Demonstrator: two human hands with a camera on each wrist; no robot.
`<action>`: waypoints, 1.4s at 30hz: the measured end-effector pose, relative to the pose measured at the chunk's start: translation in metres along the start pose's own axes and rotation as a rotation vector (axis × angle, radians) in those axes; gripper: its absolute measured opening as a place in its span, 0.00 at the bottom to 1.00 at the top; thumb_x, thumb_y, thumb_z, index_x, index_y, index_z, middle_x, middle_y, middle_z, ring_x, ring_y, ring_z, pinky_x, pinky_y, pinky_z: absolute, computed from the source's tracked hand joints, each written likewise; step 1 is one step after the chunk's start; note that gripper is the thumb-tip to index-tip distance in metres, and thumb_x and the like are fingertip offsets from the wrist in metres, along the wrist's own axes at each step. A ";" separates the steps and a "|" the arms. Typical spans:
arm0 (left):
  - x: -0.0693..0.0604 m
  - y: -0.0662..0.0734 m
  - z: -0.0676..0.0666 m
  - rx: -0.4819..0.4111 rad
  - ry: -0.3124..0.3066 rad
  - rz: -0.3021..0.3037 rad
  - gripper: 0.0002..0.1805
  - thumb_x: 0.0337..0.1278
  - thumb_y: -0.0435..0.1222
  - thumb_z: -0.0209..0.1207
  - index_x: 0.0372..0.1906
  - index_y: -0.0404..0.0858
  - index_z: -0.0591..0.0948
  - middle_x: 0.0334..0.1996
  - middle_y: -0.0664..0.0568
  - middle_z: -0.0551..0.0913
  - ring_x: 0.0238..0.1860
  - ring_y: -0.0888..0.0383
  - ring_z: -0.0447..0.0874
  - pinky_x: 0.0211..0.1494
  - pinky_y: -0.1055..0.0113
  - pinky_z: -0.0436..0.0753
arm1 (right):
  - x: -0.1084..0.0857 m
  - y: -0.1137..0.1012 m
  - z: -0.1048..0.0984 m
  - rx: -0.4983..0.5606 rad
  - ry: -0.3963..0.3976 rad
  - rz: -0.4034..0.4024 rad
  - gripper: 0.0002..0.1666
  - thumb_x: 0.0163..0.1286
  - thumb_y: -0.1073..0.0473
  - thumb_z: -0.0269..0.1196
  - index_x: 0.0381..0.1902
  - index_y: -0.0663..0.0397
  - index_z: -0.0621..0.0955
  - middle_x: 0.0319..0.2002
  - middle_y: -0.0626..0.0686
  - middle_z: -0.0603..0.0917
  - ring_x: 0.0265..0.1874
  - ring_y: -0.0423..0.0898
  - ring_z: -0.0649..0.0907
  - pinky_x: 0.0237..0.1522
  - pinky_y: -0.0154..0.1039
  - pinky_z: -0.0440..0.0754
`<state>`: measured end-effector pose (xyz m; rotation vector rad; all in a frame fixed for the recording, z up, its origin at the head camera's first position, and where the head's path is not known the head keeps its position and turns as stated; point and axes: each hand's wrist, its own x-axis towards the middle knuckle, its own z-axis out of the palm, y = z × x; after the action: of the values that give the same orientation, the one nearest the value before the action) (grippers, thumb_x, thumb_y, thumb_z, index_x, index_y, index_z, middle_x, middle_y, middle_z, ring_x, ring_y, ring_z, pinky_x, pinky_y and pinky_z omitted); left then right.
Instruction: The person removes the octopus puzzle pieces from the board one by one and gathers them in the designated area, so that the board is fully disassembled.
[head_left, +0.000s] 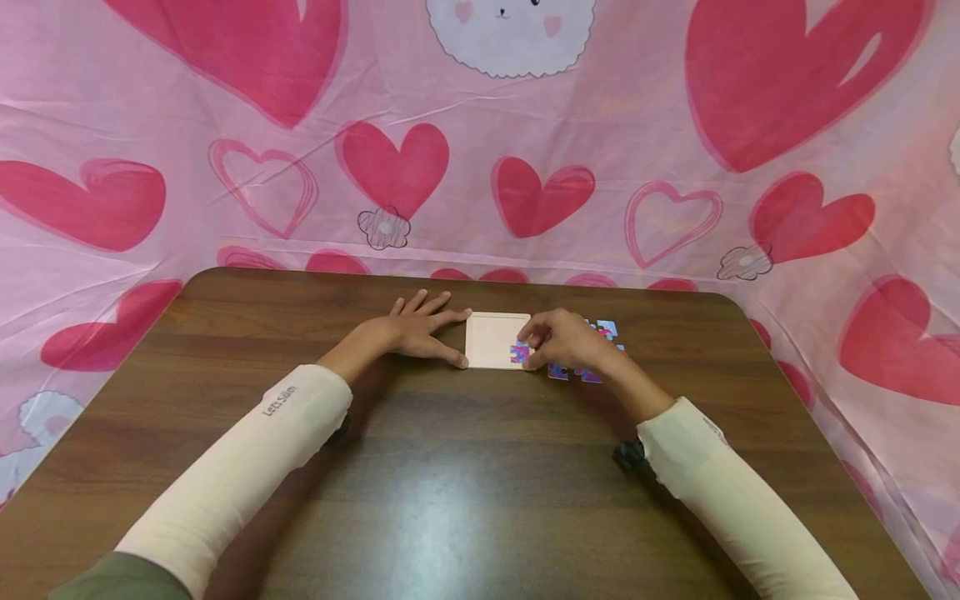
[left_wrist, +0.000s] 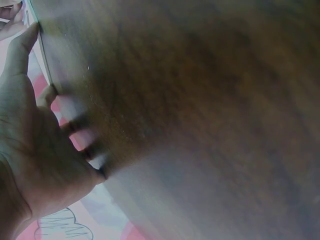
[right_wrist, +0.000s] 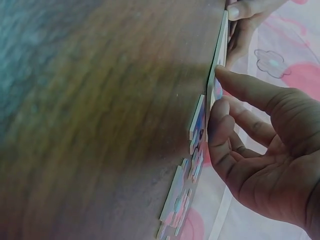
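Observation:
A pale, shallow square puzzle tray (head_left: 491, 340) lies flat on the table. My left hand (head_left: 417, 329) rests beside it with fingers spread, thumb and index fingertip touching its left edge. In the tray's near right corner sits a blue and pink puzzle piece (head_left: 519, 353). Curled over that corner, my right hand (head_left: 564, 338) holds the piece between thumb and fingers. The right wrist view shows the thumb (right_wrist: 245, 86) at the tray's rim and the piece (right_wrist: 218, 91) close to the fingertips. Several loose puzzle pieces (head_left: 591, 377) lie right of the tray, partly hidden under the right hand.
The brown wood-grain table (head_left: 435, 450) has rounded far corners. Behind it and at both sides hangs a pink cloth (head_left: 465, 117) printed with hearts. In the right wrist view, loose pieces (right_wrist: 172, 195) lie along the table next to the tray.

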<state>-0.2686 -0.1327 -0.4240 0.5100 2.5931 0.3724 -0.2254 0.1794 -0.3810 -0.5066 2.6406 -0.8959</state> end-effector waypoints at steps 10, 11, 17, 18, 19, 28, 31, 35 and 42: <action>-0.005 0.004 0.000 0.017 0.016 -0.004 0.61 0.56 0.80 0.65 0.92 0.77 0.49 0.95 0.62 0.28 0.94 0.42 0.15 0.92 0.32 0.22 | -0.004 0.002 -0.001 0.013 0.049 -0.097 0.10 0.74 0.63 0.76 0.51 0.58 0.91 0.42 0.55 0.93 0.45 0.50 0.89 0.56 0.47 0.87; -0.006 0.004 0.000 0.022 0.016 -0.003 0.61 0.57 0.80 0.64 0.92 0.77 0.49 0.95 0.61 0.28 0.94 0.42 0.15 0.92 0.32 0.22 | -0.004 0.002 -0.001 0.016 0.051 -0.105 0.10 0.74 0.64 0.76 0.51 0.58 0.91 0.41 0.55 0.93 0.44 0.49 0.89 0.54 0.45 0.87; -0.013 0.008 -0.002 0.050 0.028 0.002 0.61 0.59 0.80 0.63 0.93 0.74 0.49 0.96 0.58 0.30 0.95 0.41 0.17 0.93 0.32 0.24 | -0.006 0.004 -0.002 0.126 0.049 -0.131 0.09 0.75 0.68 0.73 0.52 0.60 0.90 0.41 0.59 0.92 0.39 0.49 0.88 0.44 0.38 0.87; -0.013 0.008 -0.002 0.052 0.030 0.001 0.61 0.59 0.80 0.63 0.93 0.74 0.49 0.96 0.58 0.30 0.95 0.41 0.17 0.93 0.32 0.24 | -0.007 0.004 -0.003 0.150 0.047 -0.134 0.10 0.76 0.69 0.72 0.52 0.61 0.89 0.42 0.60 0.92 0.39 0.50 0.88 0.43 0.38 0.88; -0.013 0.008 -0.003 0.056 0.032 0.002 0.61 0.59 0.80 0.63 0.92 0.74 0.49 0.96 0.58 0.31 0.95 0.41 0.18 0.93 0.32 0.24 | -0.008 0.005 -0.004 0.173 0.047 -0.135 0.10 0.76 0.69 0.72 0.53 0.62 0.89 0.42 0.61 0.91 0.38 0.51 0.88 0.41 0.39 0.89; -0.006 0.002 -0.002 0.047 0.009 0.001 0.61 0.54 0.84 0.62 0.90 0.81 0.47 0.96 0.62 0.29 0.95 0.43 0.17 0.93 0.33 0.23 | -0.024 0.020 -0.018 0.217 0.046 -0.113 0.11 0.79 0.69 0.70 0.55 0.66 0.89 0.43 0.64 0.91 0.39 0.53 0.91 0.44 0.42 0.94; -0.005 0.002 -0.002 0.037 0.011 0.003 0.62 0.53 0.85 0.63 0.90 0.81 0.48 0.96 0.62 0.30 0.95 0.43 0.17 0.93 0.33 0.23 | -0.032 0.027 -0.024 0.216 0.052 -0.074 0.12 0.79 0.67 0.71 0.56 0.66 0.90 0.44 0.63 0.91 0.39 0.53 0.91 0.45 0.43 0.95; -0.005 0.001 -0.002 0.031 0.017 0.005 0.63 0.51 0.85 0.63 0.90 0.81 0.49 0.96 0.61 0.31 0.95 0.42 0.18 0.92 0.32 0.23 | -0.044 0.038 -0.031 0.226 0.054 -0.047 0.13 0.79 0.66 0.71 0.57 0.68 0.89 0.45 0.64 0.91 0.39 0.50 0.90 0.45 0.41 0.95; -0.012 0.008 -0.004 0.022 0.018 0.007 0.63 0.52 0.83 0.65 0.91 0.77 0.52 0.96 0.59 0.31 0.95 0.41 0.18 0.92 0.31 0.23 | -0.061 0.059 -0.045 0.244 0.033 -0.005 0.16 0.80 0.68 0.69 0.60 0.72 0.87 0.47 0.64 0.91 0.42 0.46 0.91 0.47 0.41 0.96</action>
<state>-0.2580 -0.1311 -0.4130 0.5265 2.6159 0.3524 -0.2023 0.2719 -0.3735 -0.4402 2.5111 -1.2174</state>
